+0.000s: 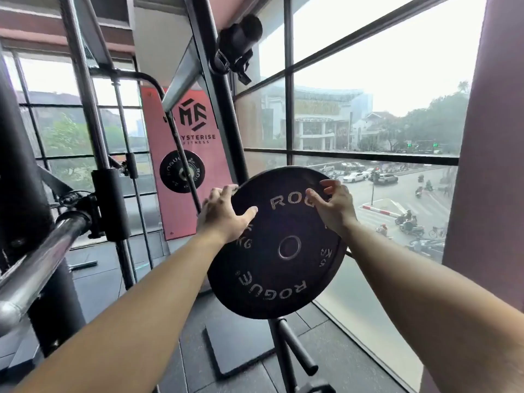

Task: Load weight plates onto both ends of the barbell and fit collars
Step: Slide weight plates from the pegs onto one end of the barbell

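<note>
Barbell (42,251) lies racked at far left. Left grip (224,214) clamps the upper-left rim of the plate (283,282), thumb on its face; right grip (334,205) pinches the upper-right rim. Plate hangs tilted, well apart from the barbell, seemingly unsupported below.

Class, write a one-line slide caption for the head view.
Left hand and right hand grip a black Rogue plate by the window, barbell at left.
</note>
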